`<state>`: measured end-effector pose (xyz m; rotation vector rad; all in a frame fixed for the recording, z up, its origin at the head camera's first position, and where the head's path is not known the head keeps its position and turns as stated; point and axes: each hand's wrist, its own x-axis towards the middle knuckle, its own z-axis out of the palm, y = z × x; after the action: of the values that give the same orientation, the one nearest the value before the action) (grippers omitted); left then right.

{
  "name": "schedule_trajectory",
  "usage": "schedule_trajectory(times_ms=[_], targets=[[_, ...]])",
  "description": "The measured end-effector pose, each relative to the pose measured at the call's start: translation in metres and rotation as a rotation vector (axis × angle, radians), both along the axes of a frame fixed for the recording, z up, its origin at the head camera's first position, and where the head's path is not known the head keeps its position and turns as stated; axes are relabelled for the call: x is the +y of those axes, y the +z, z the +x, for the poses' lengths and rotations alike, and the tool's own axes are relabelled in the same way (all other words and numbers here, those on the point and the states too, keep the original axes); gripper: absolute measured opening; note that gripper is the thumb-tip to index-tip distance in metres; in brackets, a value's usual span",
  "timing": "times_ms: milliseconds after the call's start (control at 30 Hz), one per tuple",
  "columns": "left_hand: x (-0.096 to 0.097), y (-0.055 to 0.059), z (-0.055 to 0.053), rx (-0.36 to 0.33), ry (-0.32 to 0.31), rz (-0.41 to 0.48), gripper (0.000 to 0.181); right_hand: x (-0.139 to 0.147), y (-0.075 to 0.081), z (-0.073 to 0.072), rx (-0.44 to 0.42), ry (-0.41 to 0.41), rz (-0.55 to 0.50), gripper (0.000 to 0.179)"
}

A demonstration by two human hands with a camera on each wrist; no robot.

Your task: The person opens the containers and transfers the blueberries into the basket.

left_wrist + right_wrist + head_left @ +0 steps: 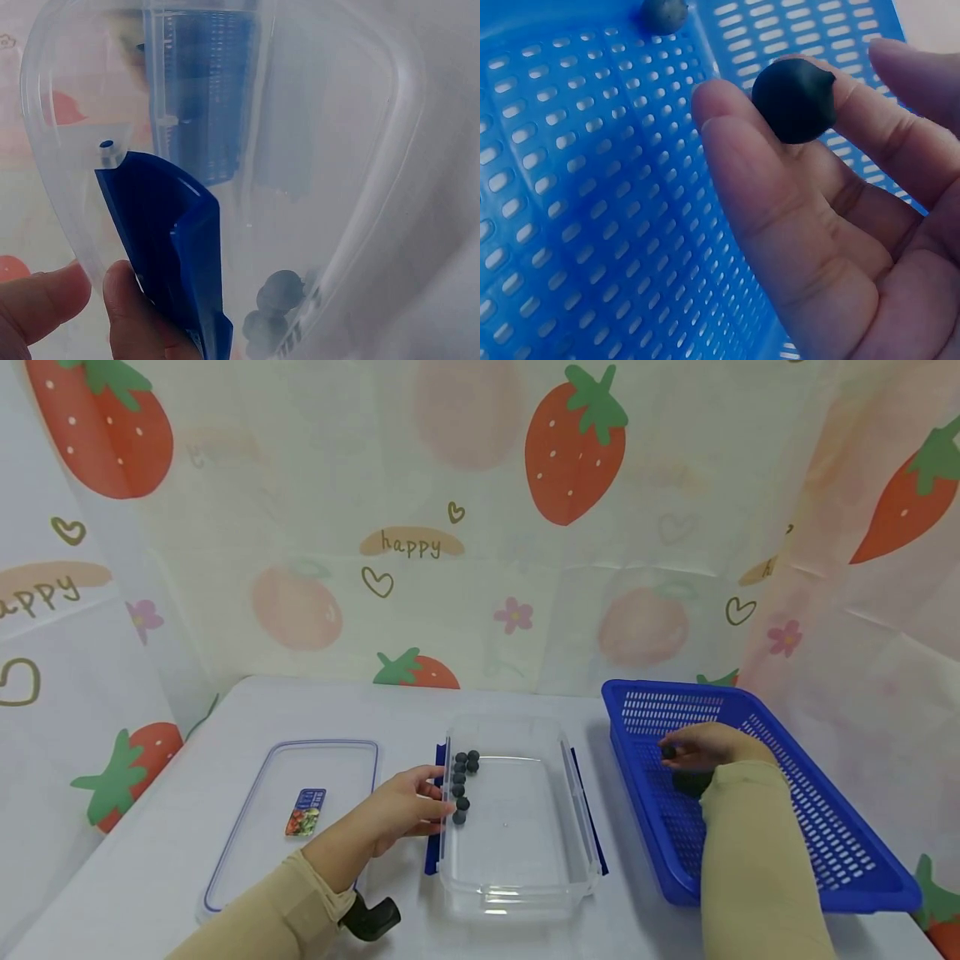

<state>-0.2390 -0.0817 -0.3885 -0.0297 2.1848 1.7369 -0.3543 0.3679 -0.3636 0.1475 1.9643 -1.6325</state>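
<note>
A clear plastic container (510, 827) with blue side clips stands in the middle of the table. My left hand (405, 810) grips its left rim, the thumb over the edge beside the blue clip (169, 232). Several dark blueberries (459, 790) lie along the container's left side; a few blueberries (279, 292) show through the wall in the left wrist view. Over the blue basket (637, 827), my right hand (708, 746) holds one dark blueberry (795, 101) among its curled fingers. Another blueberry (664, 15) sits in the basket by its wall.
To the left, a clear lid (247, 827) with a blue seal lies flat, bearing a small printed label (305, 812). The basket's raised, slotted sides stand right of the container. A strawberry-print curtain (480, 610) hangs behind the white table (405, 710).
</note>
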Motion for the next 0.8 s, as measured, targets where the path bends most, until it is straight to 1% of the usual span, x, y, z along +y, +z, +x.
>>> schedule_trajectory(times_ms=[67,200,300,400,500,567,667,733,800], targets=[[0.000,0.000,0.000,0.002,0.000,0.000,0.063,0.000,-0.002,0.000,0.025,0.029,0.014,0.020],[0.000,-0.001,-0.001,0.005,0.000,0.001,0.062,-0.002,-0.002,-0.001,0.098,0.055,0.060,0.025],[0.000,-0.001,-0.001,0.005,0.000,0.002,0.062,-0.005,-0.002,-0.001,0.120,0.029,0.096,0.030],[-0.001,-0.001,-0.001,0.004,0.001,0.001,0.062,-0.006,-0.001,-0.002,0.124,0.026,0.119,0.033],[-0.001,-0.001,-0.001,0.003,0.002,0.000,0.063,-0.006,-0.001,-0.002,0.133,0.032,0.117,0.031],[-0.001,-0.001,-0.001,0.002,0.001,-0.001,0.063,-0.005,-0.001,-0.003,0.134,0.033,0.086,0.024],[-0.001,-0.001,-0.001,0.001,0.002,-0.002,0.063,-0.005,0.002,-0.005,0.144,0.036,0.061,0.018],[-0.001,-0.001,-0.001,-0.002,0.002,-0.002,0.062,-0.005,0.004,-0.006,0.150,0.042,0.050,0.018],[0.000,0.000,-0.001,-0.005,0.001,-0.001,0.062,-0.006,0.008,-0.006,0.171,0.052,0.083,0.023]])
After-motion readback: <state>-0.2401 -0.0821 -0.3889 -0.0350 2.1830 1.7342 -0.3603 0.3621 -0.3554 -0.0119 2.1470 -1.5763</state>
